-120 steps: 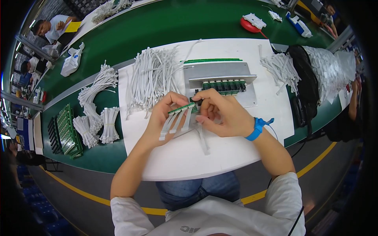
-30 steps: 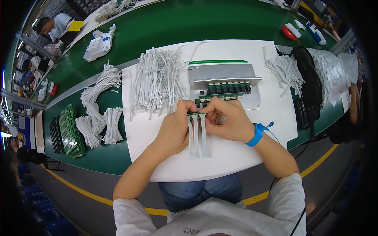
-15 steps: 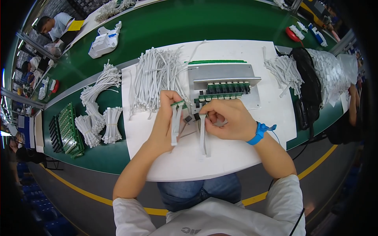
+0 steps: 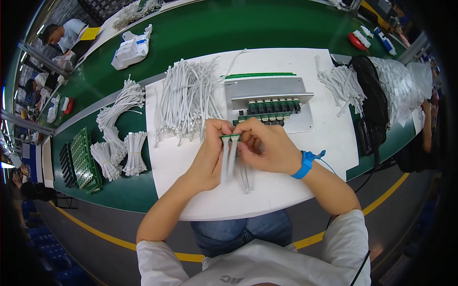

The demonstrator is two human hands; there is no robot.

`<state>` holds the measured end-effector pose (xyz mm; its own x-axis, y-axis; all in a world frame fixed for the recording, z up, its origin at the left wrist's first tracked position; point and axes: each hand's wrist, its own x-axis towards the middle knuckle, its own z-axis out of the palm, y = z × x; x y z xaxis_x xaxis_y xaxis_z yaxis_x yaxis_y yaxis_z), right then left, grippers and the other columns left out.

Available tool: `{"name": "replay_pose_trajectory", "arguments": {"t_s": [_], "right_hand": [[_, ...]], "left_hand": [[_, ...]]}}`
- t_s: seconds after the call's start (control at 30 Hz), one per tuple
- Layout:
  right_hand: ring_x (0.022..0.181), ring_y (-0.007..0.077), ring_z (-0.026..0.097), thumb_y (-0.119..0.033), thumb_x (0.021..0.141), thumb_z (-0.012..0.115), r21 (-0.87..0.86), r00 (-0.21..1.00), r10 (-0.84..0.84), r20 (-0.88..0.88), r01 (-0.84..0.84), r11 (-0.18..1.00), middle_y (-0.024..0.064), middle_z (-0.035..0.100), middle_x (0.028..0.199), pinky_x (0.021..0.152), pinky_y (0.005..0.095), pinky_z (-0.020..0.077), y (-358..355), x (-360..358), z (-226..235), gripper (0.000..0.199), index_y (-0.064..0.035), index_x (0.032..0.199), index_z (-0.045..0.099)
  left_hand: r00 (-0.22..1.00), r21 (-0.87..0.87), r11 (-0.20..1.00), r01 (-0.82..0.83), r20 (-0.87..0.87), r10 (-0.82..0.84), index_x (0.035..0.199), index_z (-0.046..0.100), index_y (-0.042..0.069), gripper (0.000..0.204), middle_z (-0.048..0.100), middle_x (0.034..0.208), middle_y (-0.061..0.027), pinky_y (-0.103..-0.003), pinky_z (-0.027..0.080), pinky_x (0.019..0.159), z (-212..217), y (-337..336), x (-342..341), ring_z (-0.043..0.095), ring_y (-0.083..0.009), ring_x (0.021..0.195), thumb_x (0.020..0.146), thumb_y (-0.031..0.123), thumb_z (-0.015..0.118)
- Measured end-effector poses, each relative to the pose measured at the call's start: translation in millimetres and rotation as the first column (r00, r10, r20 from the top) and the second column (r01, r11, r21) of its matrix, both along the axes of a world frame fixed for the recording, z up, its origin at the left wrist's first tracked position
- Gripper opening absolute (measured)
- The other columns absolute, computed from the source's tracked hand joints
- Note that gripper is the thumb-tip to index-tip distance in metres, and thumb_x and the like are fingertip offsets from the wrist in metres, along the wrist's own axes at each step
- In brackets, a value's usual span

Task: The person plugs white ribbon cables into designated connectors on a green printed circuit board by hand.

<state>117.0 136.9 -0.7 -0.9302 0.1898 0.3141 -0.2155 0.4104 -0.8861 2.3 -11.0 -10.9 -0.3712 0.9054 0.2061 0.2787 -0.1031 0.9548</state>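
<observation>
My left hand (image 4: 210,148) is closed in a pinch on the left end of a small green circuit board (image 4: 231,137). Two flat white cables (image 4: 230,162) hang down from this board. At its right end, the bent fingers of my right hand (image 4: 269,145) are closed and grip the board too; their tips are partly hidden. More pale cable (image 4: 244,181) shows below my right hand, blurred, and I cannot tell what it joins. Just beyond the hands, a metal fixture (image 4: 267,88) holds rows of green boards with black parts (image 4: 269,107). A blue band is round my right wrist.
A white sheet (image 4: 329,138) covers the worktop. A large heap of white cables (image 4: 186,100) lies left of the fixture, a smaller pile (image 4: 343,86) right. Bundled cables (image 4: 135,152) and stacked green boards (image 4: 86,159) sit at left. A black bag (image 4: 369,95) lies at right.
My right hand has moved slightly left and my left hand right, so they now meet at the board. The board has shifted right and a little down, and its cables have swung.
</observation>
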Motion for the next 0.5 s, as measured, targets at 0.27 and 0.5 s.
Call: {"name": "replay_pose_trajectory", "arguments": {"t_s": [0.27,0.5], "right_hand": [[0.053,0.0086,0.06,-0.001,0.079,0.066,-0.001,0.999,-0.034,0.001,0.034,0.999,0.0034,0.061,0.066,0.049,0.0211,0.047,5,-1,2,0.02,-0.0028,0.094,0.054],[0.058,0.0071,0.062,-0.001,0.077,0.067,-0.135,0.996,0.07,0.061,-0.061,0.989,0.0028,0.063,0.066,0.053,0.0198,0.0491,8,3,5,0.018,-0.0031,0.087,0.053]], "left_hand": [[0.985,-0.161,0.985,-0.055,-0.171,0.027,0.108,0.031,0.001,0.028,0.052,0.094,-0.0203,-0.036,0.047,0.069,1,-1,-1,0.06,-0.0343,0.077,0.09,0.004,0.052],[0.982,0.072,0.993,0.096,-0.167,-0.083,0.106,0.032,0.002,0.03,0.051,0.105,-0.023,-0.037,0.047,0.067,-8,0,-6,0.059,-0.0364,0.08,0.087,0.001,0.054]]}}
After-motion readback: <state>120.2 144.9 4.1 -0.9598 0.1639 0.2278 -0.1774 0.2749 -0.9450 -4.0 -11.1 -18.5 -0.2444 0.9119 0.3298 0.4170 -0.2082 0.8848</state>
